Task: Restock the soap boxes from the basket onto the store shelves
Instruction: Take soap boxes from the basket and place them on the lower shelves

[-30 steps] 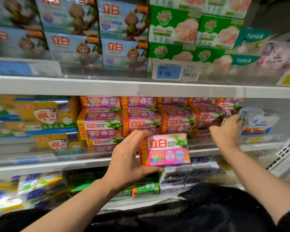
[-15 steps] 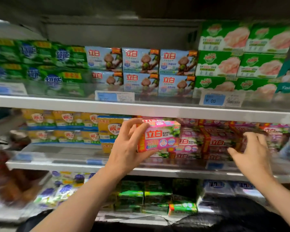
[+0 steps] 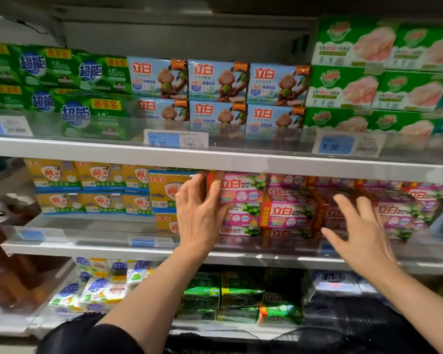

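Left hand clamps a pink box, long axis level, atop the pink stack on the shelf; right hand hovers nearby, fingers spread.

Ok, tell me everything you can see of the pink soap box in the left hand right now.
The pink soap box is a glossy rectangular carton with an orange left end, red characters on white, green fruit art and round icons. It sits level, front face outward, at the top of the leftmost pink stack on the middle shelf, just under the upper shelf's edge. The left hand holds its left end, fingers over the orange panel. A yellow box is immediately to its left.
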The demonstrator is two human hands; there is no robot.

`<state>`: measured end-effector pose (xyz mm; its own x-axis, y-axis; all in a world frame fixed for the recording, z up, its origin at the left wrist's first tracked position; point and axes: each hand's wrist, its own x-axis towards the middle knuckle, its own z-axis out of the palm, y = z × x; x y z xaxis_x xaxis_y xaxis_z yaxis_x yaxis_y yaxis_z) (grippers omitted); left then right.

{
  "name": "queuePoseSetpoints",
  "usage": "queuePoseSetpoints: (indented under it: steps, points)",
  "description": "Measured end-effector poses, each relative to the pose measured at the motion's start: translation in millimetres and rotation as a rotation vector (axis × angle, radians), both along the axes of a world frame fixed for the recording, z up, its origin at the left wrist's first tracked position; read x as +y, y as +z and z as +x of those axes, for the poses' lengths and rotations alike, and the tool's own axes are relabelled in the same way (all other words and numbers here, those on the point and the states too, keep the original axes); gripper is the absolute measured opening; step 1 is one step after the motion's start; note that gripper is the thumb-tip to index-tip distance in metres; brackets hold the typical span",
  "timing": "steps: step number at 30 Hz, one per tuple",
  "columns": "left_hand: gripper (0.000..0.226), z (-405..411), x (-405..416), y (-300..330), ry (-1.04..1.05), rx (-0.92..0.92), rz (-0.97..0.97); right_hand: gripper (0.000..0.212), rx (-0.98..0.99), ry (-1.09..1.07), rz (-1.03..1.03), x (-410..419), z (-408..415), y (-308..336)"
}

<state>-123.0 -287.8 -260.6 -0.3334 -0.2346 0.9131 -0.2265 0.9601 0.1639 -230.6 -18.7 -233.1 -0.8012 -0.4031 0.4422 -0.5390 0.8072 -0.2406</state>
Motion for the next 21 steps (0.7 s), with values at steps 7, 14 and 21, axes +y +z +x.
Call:
queuePoseSetpoints:
  steps: [7, 14, 21]
  points:
    - [0.065, -4, 27, -38, -0.090, -0.283, -0.280, 0.056, -0.032, 0.027, 0.303, -16, 4, -7]
    - [0.074, -15, 29, -52, -0.031, -0.466, -0.212, 0.059, -0.056, 0.029, 0.361, -17, 5, -7]
    - [0.076, -12, 47, -46, -0.046, -0.490, -0.094, 0.064, -0.052, 0.094, 0.275, -3, 8, -6]
